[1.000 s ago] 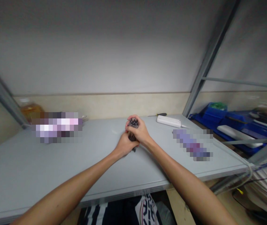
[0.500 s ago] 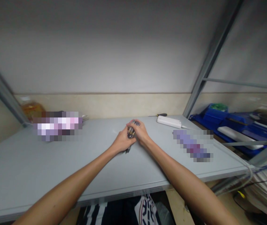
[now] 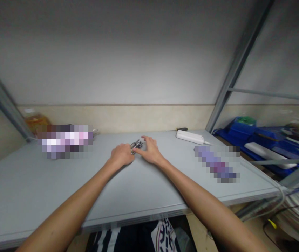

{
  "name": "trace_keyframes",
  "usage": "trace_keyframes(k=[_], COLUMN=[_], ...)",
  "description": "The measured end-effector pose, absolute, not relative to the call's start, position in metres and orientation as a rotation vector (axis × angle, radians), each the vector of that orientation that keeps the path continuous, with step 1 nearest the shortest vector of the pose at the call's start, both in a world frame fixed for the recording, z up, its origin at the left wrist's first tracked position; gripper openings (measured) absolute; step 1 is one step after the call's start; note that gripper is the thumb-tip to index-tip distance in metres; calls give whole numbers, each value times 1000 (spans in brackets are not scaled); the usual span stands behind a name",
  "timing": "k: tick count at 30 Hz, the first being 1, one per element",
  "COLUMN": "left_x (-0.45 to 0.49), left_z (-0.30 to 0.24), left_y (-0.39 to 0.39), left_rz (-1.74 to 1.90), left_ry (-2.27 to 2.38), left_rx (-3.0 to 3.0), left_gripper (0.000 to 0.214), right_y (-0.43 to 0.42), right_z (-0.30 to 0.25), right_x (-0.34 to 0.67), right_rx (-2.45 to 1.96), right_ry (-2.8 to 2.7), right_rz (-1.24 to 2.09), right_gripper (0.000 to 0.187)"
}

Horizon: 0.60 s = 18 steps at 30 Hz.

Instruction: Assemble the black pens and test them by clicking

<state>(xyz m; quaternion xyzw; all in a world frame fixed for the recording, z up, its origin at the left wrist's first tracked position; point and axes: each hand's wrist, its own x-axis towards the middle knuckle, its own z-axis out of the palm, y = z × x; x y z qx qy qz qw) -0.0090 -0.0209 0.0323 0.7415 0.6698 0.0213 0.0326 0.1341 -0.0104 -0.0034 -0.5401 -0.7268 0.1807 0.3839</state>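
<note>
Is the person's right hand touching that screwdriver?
No, the screwdriver lies on the table just beyond the white strip, plainly apart from the right hand.

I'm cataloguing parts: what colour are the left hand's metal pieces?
The metal pieces look silvery grey, head view.

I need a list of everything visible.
Metal rods: several, silver, left hand
Table: one, grey, under hands
Screwdriver: one, black-yellow, table back
Corded bar: one, white, near screwdriver
Pixelated patches: two, purplish, on table
Bottle: one, amber, back left
Bins: several, blue, far right
Blurred stuff: uncounted, green, in bin
Second bar: one, white, by bins
Cables: several, whitish, lower right
Posts: two, grey, both sides
Wall: one, grey-cream, behind
Garment: one, black-white, below table
Left hand: one, bare, around rods
Right hand: one, bare, at rod ends
</note>
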Motion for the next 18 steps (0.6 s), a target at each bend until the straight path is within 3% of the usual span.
trace_keyframes(k=[6,18], left_x=[-33,-54], left_z=[44,52], left_y=[-12,-5], left_rz=[-139,-299], left_ry=[2172,2118], left_rx=[2099,2099], left_gripper=[45,52], right_y=[-20,-20], right_z=[3,-3], right_x=[131,131], right_rx=[-1399,-1432], right_ry=[-2000,-2118], right_rz=[318,289], right_gripper=[55,54])
